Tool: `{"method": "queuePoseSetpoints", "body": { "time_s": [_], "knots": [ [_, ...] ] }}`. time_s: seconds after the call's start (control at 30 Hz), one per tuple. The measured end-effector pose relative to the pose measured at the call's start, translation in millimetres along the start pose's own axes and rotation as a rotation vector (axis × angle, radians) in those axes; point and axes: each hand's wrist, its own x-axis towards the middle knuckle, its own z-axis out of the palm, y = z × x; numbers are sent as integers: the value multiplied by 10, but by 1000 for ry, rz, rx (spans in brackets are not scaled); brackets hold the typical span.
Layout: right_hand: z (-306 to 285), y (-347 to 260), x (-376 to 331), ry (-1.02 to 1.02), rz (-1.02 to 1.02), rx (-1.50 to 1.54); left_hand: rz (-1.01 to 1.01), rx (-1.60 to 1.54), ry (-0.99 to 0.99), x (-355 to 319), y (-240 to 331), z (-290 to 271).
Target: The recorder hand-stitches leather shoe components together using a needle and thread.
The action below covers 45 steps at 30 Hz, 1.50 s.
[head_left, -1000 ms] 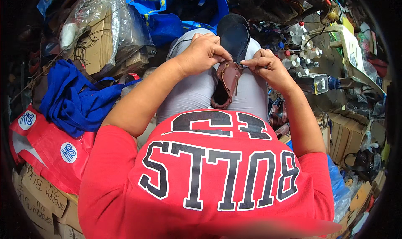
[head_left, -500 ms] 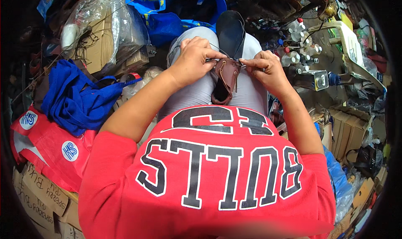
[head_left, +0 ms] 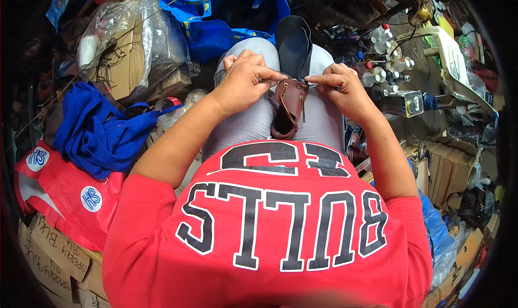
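Between my knees rests a brown leather shoe (head_left: 292,98) with light laces, its heel opening toward me. A long black sole-shaped piece (head_left: 293,46) lies just beyond it; whether the two are joined, I cannot tell. My left hand (head_left: 245,83) is closed, thumb and forefinger pinching at the shoe's far left edge. On the opposite side, the closed right hand (head_left: 345,88) pinches at the far right edge. A thin dark strand seems to show by the fingertips, too fine to make out.
A blue bag (head_left: 213,30) stands open beyond my knees. Blue cloth (head_left: 100,127) and a red bag (head_left: 70,184) lie at left, near wrapped cardboard (head_left: 129,60). Several bottles (head_left: 386,70) and a pale plastic chair (head_left: 450,54) are at right.
The shoe, the black piece and my hands have shifted very slightly left in view. Both hands keep their pinch at the shoe's far edge.
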Motion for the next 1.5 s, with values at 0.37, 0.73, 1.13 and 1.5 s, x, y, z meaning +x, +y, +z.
{"method": "queuePoseSetpoints", "body": {
  "time_s": [0.37, 0.73, 1.13, 1.5],
  "knots": [
    [27, 6, 1, -6, 17, 40, -23, -106, 5, -120, 50, 26],
    [-61, 89, 32, -76, -2, 32, 77, 54, -123, -2, -78, 21],
    [-47, 101, 74, -50, 23, 80, 80, -52, -148, 115, -171, -36],
    [-41, 89, 76, -34, 12, 63, 48, -3, -86, 81, -88, 39]
  ]
}}
